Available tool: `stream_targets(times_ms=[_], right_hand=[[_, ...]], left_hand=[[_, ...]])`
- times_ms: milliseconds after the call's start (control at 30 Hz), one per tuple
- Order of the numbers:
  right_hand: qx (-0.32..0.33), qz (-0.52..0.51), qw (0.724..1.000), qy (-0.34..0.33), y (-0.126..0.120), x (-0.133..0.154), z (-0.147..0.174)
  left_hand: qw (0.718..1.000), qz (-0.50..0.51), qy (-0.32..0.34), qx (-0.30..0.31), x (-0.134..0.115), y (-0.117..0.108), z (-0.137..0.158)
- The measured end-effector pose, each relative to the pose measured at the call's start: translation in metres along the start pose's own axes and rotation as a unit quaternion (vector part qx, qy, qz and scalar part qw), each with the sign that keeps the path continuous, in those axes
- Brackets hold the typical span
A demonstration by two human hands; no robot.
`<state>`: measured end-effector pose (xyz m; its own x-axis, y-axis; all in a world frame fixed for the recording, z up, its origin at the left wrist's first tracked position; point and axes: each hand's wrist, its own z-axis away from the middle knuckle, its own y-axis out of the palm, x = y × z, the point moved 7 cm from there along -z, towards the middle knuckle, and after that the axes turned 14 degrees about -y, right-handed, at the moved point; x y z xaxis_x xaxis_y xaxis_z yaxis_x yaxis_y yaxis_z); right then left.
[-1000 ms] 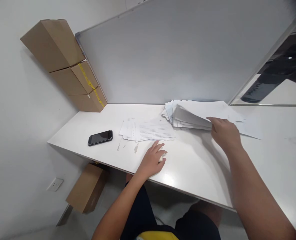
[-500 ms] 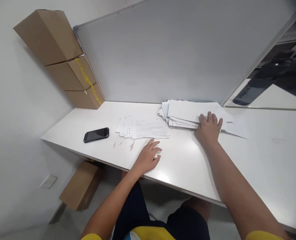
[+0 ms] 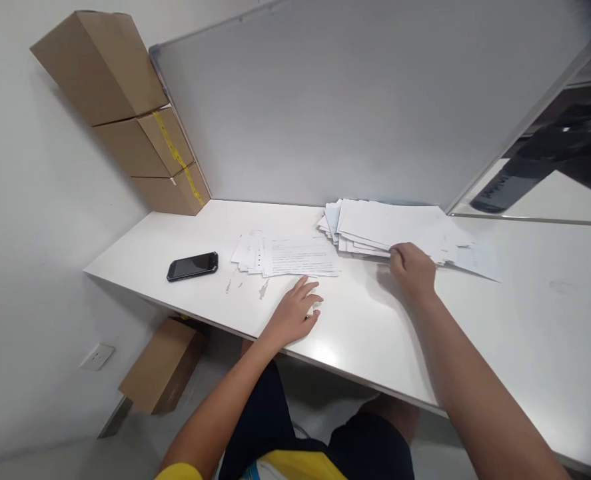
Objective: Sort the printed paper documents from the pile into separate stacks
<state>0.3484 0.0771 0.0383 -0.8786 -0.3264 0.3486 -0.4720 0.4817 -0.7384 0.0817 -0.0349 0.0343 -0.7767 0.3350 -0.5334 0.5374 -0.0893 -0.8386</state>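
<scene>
My left hand (image 3: 295, 312) rests on the desk near its front edge, curved around a small pale object (image 3: 310, 311) that is mostly covered by the palm and fingers. Just beyond its fingertips lies a spread of printed paper sheets (image 3: 300, 257), overlapping toward the left. To the right, my right hand (image 3: 413, 270) has its fingers curled in at the near edge of a thick, uneven paper stack (image 3: 390, 223). Thumb and forefinger pinch paper at that edge; how many sheets they hold is hidden.
A black phone (image 3: 192, 266) lies left of the printed sheets on the white desk (image 3: 365, 313). Stacked cardboard boxes (image 3: 120, 67) stand at the back left against the wall. A grey panel (image 3: 325, 100) rises behind the desk. Another cardboard box (image 3: 158, 367) is below the desk.
My right hand has drawn slightly toward me from on top of the stack to its near edge, and its spread fingers have closed there. My left hand stays put.
</scene>
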Motion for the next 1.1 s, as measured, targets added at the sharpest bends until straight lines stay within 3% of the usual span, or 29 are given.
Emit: stream_targets(times_ms=[100,367,600,1100], right_hand=[[0.057,0.015,0.998,0.011,0.017,0.001,0.001],[-0.022,0.056,0.997,-0.052,0.021,0.003,-0.006],[0.016,0.081,0.995,-0.049,0.036,0.001,-0.007],[-0.002,0.024,0.997,-0.072,0.038,-0.005,-0.002]], left_hand=[[1.0,-0.001,-0.005,0.006,0.0,-0.001,0.0],[1.0,-0.001,-0.008,0.011,0.0,-0.001,-0.001],[1.0,0.002,-0.005,0.009,0.002,0.0,-0.001],[1.0,0.005,0.0,-0.002,0.007,0.003,-0.003]])
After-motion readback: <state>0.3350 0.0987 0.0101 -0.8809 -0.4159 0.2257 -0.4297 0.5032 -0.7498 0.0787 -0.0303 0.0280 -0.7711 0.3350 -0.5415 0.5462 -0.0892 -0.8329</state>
